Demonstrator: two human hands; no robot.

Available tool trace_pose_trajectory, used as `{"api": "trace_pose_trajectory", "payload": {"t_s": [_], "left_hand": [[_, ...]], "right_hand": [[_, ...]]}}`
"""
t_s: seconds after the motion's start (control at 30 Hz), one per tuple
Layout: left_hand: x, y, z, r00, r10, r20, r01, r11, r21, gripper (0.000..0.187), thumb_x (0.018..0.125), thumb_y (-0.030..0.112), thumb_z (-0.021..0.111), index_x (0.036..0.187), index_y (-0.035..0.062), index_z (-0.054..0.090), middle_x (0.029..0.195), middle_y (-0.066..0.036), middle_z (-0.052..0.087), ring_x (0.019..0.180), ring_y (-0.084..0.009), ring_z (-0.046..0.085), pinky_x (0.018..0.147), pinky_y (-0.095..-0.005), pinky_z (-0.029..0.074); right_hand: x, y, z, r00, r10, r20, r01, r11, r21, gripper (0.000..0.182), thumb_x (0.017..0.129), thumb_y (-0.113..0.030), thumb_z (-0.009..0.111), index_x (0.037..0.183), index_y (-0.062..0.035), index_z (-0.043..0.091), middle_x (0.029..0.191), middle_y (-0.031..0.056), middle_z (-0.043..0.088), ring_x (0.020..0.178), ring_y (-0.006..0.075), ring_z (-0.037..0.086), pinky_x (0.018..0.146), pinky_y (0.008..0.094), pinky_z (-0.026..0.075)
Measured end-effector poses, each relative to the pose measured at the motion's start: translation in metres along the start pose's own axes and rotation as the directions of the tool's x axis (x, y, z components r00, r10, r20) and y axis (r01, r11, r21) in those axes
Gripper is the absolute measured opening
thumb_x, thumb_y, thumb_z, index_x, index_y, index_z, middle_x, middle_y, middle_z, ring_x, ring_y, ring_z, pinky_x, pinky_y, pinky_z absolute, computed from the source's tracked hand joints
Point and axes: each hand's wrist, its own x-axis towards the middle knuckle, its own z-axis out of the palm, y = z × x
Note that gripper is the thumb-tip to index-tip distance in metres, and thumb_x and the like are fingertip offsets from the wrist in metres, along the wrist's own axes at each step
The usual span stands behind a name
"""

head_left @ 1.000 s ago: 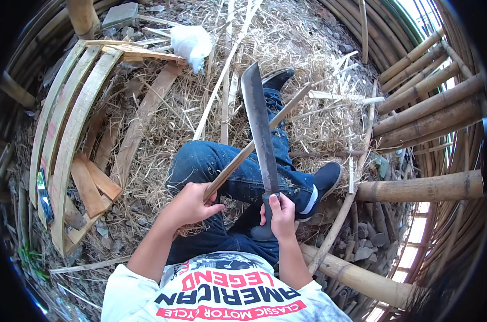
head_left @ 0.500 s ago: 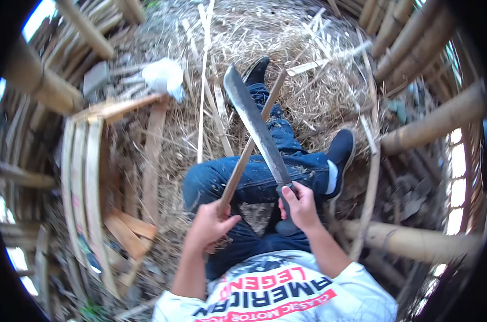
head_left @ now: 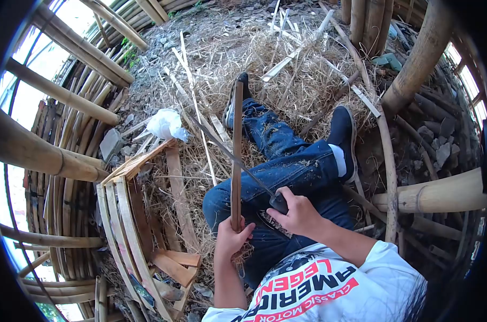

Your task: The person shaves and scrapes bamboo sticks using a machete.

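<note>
Down at the lower middle of the view, the left hand (head_left: 230, 240) is wrapped fully shut around the bottom end of a long, flat, brown bamboo strip (head_left: 236, 155). That strip rises from the fist almost straight toward 12 o'clock, its long axis nearly upright in the picture, and its far tip ends by the dark shoe (head_left: 231, 105) on the outstretched leg. Just beside it, toward 3 o'clock, the right hand (head_left: 298, 214) is clenched on the dark handle of a long-bladed steel machete (head_left: 230, 155). The blade is seen edge-on, a thin dark line running from the right fist up toward 10 o'clock, and it crosses the strip about midway along its length. Whether the edge is touching the strip there or standing just in front of it cannot be told. Both hands sit close together above the lap, the left one slightly nearer the body.

Under the hands lie blue denim jeans (head_left: 286, 166) dusted with shavings, the legs stretched toward 12 and 1 o'clock. A bed of pale dry straw and bamboo shavings (head_left: 302, 59) covers the ground beyond. At 8 o'clock rests a stack of curved split bamboo slats (head_left: 122, 225), with a crumpled white plastic bag (head_left: 167, 124) at 10 o'clock. Thick round bamboo poles (head_left: 442, 193) ring the spot.
</note>
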Motion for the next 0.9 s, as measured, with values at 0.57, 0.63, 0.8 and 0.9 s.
{"api": "trace_pose_trajectory", "payload": {"t_s": [0.57, 0.63, 0.8, 0.9], "left_hand": [[-0.001, 0.007, 0.001, 0.999, -0.038, -0.001, 0.038, 0.999, 0.033, 0.033, 0.082, 0.009, 0.080, 0.078, 0.0050, 0.047, 0.069, 0.001, 0.054, 0.059, -0.0102, 0.063, 0.054, -0.0265, 0.052], [0.000, 0.004, 0.001, 0.997, -0.075, -0.009, 0.075, 0.997, -0.008, 0.031, 0.082, 0.010, 0.079, 0.080, 0.0043, 0.049, 0.069, 0.000, 0.055, 0.059, -0.0110, 0.063, 0.053, -0.0267, 0.052], [0.002, 0.002, 0.001, 1.000, -0.015, -0.001, 0.015, 0.990, 0.139, 0.029, 0.083, 0.017, 0.078, 0.081, 0.0013, 0.054, 0.066, -0.007, 0.061, 0.057, -0.0146, 0.063, 0.054, -0.0316, 0.050], [0.008, 0.002, 0.004, 1.000, 0.025, 0.012, -0.027, 0.963, 0.268, 0.029, 0.081, 0.020, 0.077, 0.082, 0.0004, 0.056, 0.067, -0.014, 0.063, 0.059, -0.0252, 0.064, 0.059, -0.0369, 0.050]], "right_hand": [[0.001, 0.015, -0.012, 0.967, -0.142, 0.212, 0.216, 0.899, -0.381, 0.055, 0.072, -0.012, 0.076, 0.118, -0.0093, 0.046, 0.082, 0.0142, 0.066, 0.077, 0.0345, 0.069, 0.064, 0.0451, 0.055], [0.012, 0.014, -0.018, 0.975, -0.123, 0.183, 0.193, 0.880, -0.435, 0.048, 0.070, -0.016, 0.078, 0.111, -0.0098, 0.053, 0.076, 0.0134, 0.067, 0.075, 0.0337, 0.069, 0.064, 0.0444, 0.055], [0.045, 0.033, -0.041, 0.953, -0.193, 0.233, 0.300, 0.710, -0.637, 0.035, 0.063, -0.023, 0.081, 0.085, -0.0089, 0.058, 0.075, 0.0118, 0.066, 0.074, 0.0313, 0.069, 0.068, 0.0430, 0.055], [0.065, 0.055, -0.053, 0.960, -0.192, 0.205, 0.281, 0.665, -0.693, 0.030, 0.062, -0.019, 0.079, 0.078, -0.0084, 0.056, 0.076, 0.0111, 0.066, 0.076, 0.0303, 0.068, 0.069, 0.0427, 0.054]]}}
